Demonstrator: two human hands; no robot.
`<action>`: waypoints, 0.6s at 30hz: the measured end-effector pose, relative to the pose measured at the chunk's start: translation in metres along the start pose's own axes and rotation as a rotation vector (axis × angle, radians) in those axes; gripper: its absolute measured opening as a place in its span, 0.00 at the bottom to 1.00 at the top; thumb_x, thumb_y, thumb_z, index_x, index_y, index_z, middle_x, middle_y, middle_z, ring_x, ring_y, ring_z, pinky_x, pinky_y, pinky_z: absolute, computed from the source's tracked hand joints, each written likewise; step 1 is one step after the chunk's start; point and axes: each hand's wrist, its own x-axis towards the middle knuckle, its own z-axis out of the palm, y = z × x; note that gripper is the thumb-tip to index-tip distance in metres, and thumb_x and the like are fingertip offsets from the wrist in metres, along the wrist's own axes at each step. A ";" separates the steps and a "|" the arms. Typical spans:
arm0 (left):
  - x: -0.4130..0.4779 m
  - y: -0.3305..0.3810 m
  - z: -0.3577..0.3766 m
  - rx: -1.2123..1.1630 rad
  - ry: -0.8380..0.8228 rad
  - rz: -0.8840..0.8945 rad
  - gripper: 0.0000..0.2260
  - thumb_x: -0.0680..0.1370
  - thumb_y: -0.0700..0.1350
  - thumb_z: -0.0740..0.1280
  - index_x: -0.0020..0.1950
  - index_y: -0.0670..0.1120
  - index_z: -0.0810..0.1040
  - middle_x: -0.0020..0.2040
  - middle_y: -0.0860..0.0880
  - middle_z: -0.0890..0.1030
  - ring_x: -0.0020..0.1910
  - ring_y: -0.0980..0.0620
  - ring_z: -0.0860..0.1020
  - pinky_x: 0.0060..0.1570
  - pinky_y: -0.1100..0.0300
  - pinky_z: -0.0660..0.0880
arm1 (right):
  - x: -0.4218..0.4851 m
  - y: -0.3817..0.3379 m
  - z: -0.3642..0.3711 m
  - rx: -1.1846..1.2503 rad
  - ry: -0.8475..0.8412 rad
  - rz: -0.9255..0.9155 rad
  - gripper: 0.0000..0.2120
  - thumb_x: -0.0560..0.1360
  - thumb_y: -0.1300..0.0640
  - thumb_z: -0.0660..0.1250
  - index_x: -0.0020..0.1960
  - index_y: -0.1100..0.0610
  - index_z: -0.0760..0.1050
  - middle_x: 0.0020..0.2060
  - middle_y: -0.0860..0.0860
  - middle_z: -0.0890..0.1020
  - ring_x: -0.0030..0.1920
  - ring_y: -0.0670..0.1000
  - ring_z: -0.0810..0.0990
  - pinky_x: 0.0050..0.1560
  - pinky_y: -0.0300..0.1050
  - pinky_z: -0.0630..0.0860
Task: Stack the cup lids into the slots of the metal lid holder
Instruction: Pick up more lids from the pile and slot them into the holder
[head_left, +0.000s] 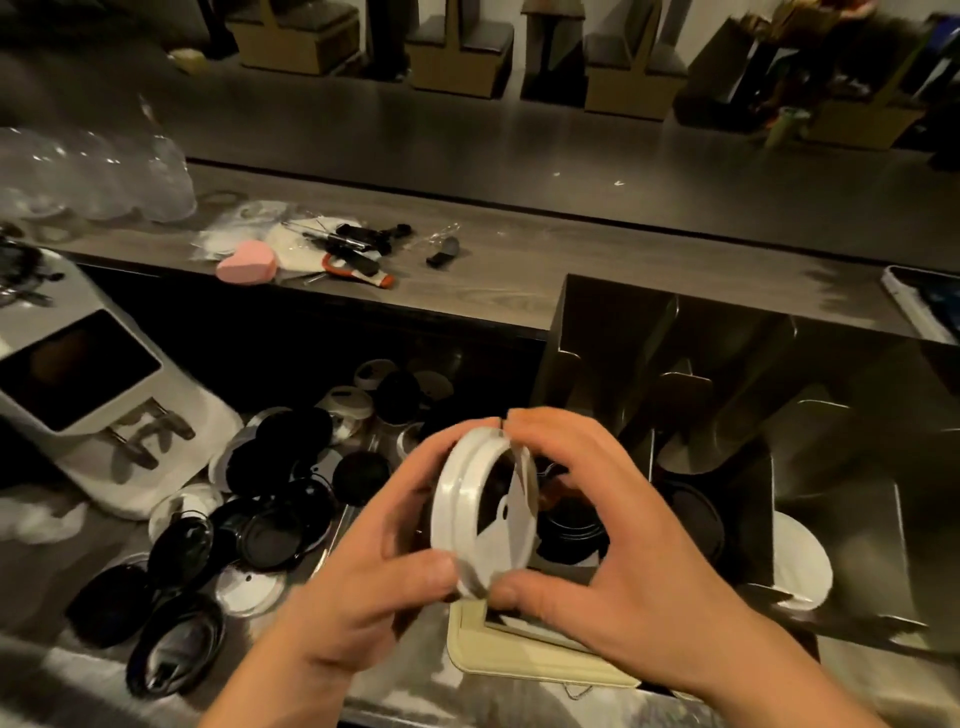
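Above the worktop's (67, 670) front edge, your left hand (358, 566) and right hand (628, 540) pinch upright cup lids (467, 499); the metal lid holder (608, 332) lies just right.

Left hand (371, 571), right hand (623, 545), curled round lids (465, 512) (fingertips touching)

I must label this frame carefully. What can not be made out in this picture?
Head view, count of white lids: left hand and right hand cover their edges.
Head view, holder slot contents: partly hidden behind the hands.
Head view, tablet: cut by right edge.
Head view, clear cups: blurred.
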 end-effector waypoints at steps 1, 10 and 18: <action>0.000 0.002 0.009 -0.014 0.005 -0.001 0.39 0.64 0.58 0.80 0.72 0.51 0.71 0.68 0.41 0.76 0.65 0.37 0.75 0.58 0.49 0.77 | -0.004 -0.002 -0.005 -0.009 0.013 -0.026 0.38 0.67 0.44 0.78 0.73 0.41 0.65 0.70 0.37 0.68 0.74 0.45 0.65 0.69 0.39 0.68; 0.033 -0.016 0.083 -0.390 -0.221 -0.071 0.34 0.74 0.41 0.76 0.76 0.47 0.64 0.69 0.33 0.73 0.67 0.33 0.73 0.63 0.37 0.73 | -0.078 0.018 -0.077 0.017 0.372 0.080 0.39 0.63 0.45 0.78 0.71 0.40 0.67 0.65 0.37 0.71 0.68 0.45 0.71 0.62 0.31 0.69; 0.047 -0.032 0.104 -0.425 -0.149 0.006 0.35 0.68 0.37 0.79 0.71 0.50 0.68 0.74 0.35 0.67 0.73 0.31 0.66 0.68 0.36 0.67 | -0.123 0.072 -0.148 -0.503 0.230 0.554 0.42 0.67 0.38 0.75 0.75 0.40 0.60 0.67 0.35 0.67 0.66 0.41 0.69 0.67 0.42 0.66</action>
